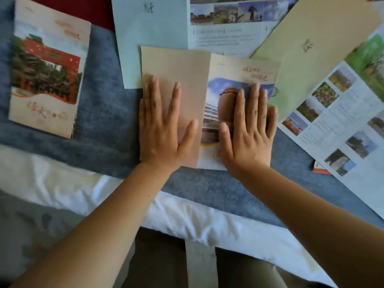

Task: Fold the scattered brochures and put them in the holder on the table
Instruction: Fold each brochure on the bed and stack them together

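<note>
A tan brochure [193,65] lies partly folded in the middle of the blue blanket [104,113]. My left hand [164,125] presses flat on its plain tan panel. On the cover panel with a building picture, my right hand [247,129] lies flat with straight fingers. A folded brochure with a red gate picture [47,65] lies at the left. An unfolded pale blue brochure [153,34] lies behind, and an unfolded green one [307,44] spreads to the right. No holder is in view.
White bedding [68,183] runs along the near edge of the blanket. A small red item [320,169] peeks out from under the green brochure's photo page [340,125] at the right. My legs are at the bottom.
</note>
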Motion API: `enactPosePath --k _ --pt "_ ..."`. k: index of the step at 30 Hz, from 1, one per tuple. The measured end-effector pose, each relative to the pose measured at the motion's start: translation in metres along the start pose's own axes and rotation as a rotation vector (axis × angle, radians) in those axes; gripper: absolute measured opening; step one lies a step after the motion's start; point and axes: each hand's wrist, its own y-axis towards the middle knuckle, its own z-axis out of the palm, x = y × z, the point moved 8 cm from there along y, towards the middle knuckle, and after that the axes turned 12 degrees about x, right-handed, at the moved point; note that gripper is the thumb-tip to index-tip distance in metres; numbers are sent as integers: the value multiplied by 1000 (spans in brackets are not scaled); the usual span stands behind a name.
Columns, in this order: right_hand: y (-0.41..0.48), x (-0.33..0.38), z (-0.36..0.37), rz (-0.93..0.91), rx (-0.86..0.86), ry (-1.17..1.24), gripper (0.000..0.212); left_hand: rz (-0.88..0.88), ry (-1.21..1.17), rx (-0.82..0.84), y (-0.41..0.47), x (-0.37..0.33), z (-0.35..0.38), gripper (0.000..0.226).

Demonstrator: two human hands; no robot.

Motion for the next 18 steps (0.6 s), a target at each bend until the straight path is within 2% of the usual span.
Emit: enactPosePath --k 4,6,10,18 --pt "2 11 -4 5 3 35 70 -42 -195 -44 -1 -10 -11 86" --pt "5 28 -3 -50 22 77 69 -44 -274 -45 -1 -19 -16 89" --pt "10 56 1 -167 45 63 77 -17 -385 47 -2 -31 -16 89" --pt "8 49 2 -220 -35 136 84 45 -683 160 0 -47 -21 78"
